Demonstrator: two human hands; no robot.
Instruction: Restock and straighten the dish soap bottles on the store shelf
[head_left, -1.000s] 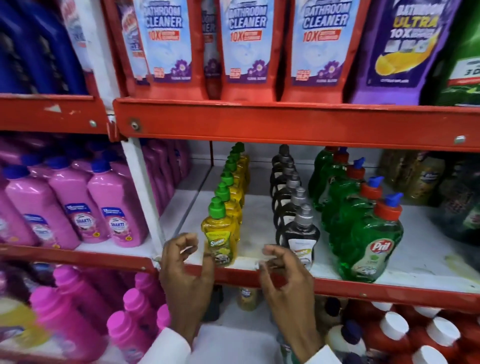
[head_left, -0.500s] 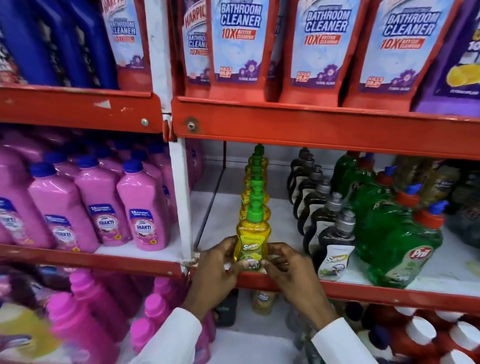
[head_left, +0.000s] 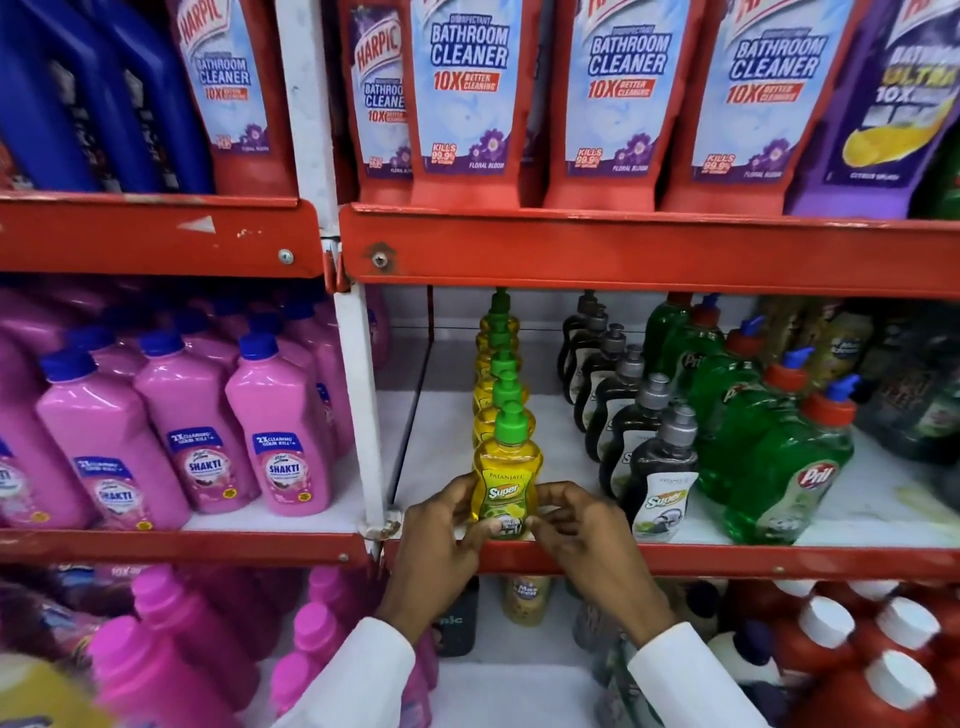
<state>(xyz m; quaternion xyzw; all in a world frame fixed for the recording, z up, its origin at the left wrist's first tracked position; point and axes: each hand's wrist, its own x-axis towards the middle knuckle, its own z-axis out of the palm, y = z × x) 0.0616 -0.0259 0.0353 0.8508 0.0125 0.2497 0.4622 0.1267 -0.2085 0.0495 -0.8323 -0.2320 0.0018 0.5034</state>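
Here, a red-edged store shelf (head_left: 727, 561) with a white deck carries rows of bottles, bathroom cleaner on the tier above. The left hand (head_left: 436, 540) and right hand (head_left: 587, 530) cup the front yellow dish soap bottle (head_left: 506, 473) from either side — fingers curled, thumbs pressed on its lower label — at the shelf's front lip. Behind it, away from the hands, about five more green-capped yellow bottles line up; right of the right hand stand six dark bottles (head_left: 660, 467) — then green ones (head_left: 779, 467), roughly five.

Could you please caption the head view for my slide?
Both hands, left and right, square the front yellow green-capped dish soap bottle at the red shelf edge.
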